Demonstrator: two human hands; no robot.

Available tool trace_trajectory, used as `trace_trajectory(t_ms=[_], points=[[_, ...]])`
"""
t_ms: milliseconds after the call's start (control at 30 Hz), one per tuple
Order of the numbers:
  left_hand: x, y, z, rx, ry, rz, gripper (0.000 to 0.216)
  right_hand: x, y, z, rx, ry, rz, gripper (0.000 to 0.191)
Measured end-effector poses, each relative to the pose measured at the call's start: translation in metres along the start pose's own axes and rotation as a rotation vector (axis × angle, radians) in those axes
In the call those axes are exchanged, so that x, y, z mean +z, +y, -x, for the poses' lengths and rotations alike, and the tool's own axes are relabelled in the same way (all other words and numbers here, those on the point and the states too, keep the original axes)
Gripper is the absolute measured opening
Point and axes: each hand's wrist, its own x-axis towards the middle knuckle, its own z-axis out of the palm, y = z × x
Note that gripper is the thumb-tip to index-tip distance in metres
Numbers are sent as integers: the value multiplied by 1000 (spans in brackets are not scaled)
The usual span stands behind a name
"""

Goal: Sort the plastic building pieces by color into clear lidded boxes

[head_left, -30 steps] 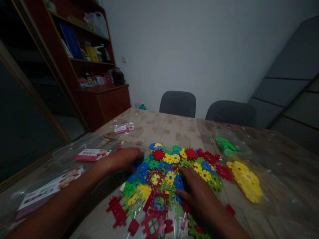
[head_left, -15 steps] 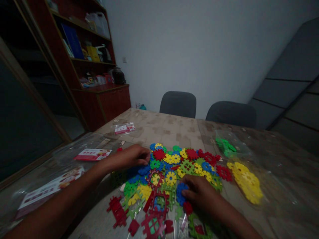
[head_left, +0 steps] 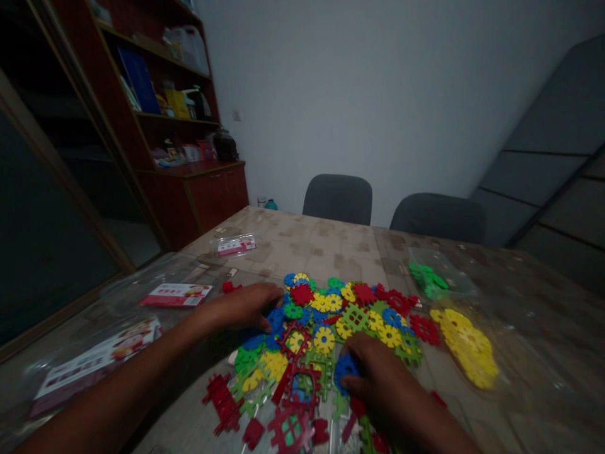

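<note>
My right hand (head_left: 373, 366) pinches a blue gear-shaped plastic piece (head_left: 345, 372) between thumb and fingers, just above the near right of the pile. At the left side of the pile, my left hand (head_left: 253, 306) curls its fingers and thumb around a blue gear-shaped piece (head_left: 276, 320); its fingertips are partly hidden. Between the hands lie yellow flower-like discs (head_left: 324, 339), a red toothed disc (head_left: 301, 294) and a green lattice square (head_left: 355, 316). Red frame pieces (head_left: 302, 381) lie nearer to me.
On the right, clear bags hold yellow discs (head_left: 467, 347) and green pieces (head_left: 428, 277). Clear packaging with printed cards (head_left: 177, 294) lies at the left. Two grey chairs (head_left: 338, 198) stand beyond the table (head_left: 302, 249).
My left hand has moved slightly left and down, its thumb and fingers now spread around a blue piece. My right hand still holds its blue piece, which has tilted a little.
</note>
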Motion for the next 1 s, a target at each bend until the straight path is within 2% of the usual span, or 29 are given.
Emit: trace_trajectory(t_ms=[200,367,467,633,800,900,1000], points=[[1,-3,-2,39,12,-10,24,-2,5,0,20,-33,-34,38],[4,-12,-5,68,49,27,15,-2,6,2,29,-39,2,30],[2,-12,-7,121,114,84,6,1,9,-1,-23,-16,-27,22],[-2,-3,-8,234,233,224,16,-2,13,-7,-63,-7,-102,14],[1,12,-3,314,225,344,17,-11,4,-1,-97,-97,-121,8],[6,21,-1,363,180,394,16,-11,-3,5,-39,-112,-81,23],[13,30,-1,339,143,515,15,-6,-5,9,17,-65,-12,34]])
